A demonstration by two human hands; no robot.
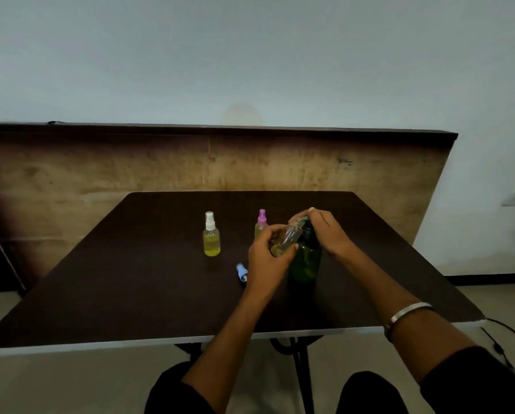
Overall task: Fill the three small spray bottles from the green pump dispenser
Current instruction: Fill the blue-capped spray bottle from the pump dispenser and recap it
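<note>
Left grip (268, 249) curls round the tilted bottle (287, 238); right grip (325, 231) presses the pump (303, 219) — misaligned mouth (uncapped) spills onto the desk (130, 279).

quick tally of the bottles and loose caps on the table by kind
Small spray bottles: 3, one with a white cap, one with a pink cap, one uncapped bottle held tilted at the pump by the left hand
Green pump dispenser: 1, right hand on its pump
Loose blue cap: 1
Total: 5
</note>
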